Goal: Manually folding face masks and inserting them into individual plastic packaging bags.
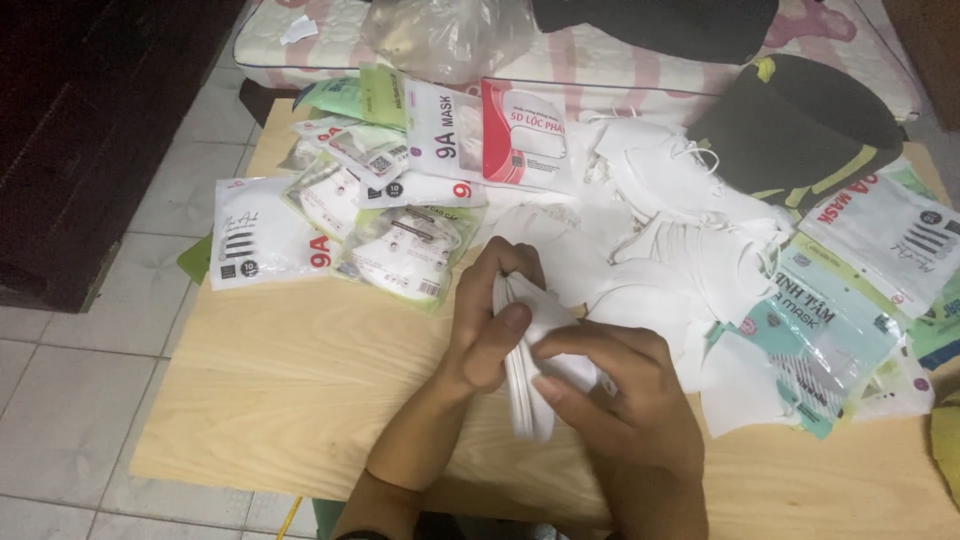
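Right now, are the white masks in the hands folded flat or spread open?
Folded flat. The white masks sit stacked edge-on, pinched between the left hand and right hand.

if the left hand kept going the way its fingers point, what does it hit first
The left hand, holding the stack of masks, points up and away across the table; first in that line looks like the loose white masks, though depth is unclear.

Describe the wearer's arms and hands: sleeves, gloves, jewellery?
Both are bare. The left hand and right hand have no gloves, and no rings show on the fingers. Forearms are uncovered to the frame edge: no sleeves, watch or bands visible.
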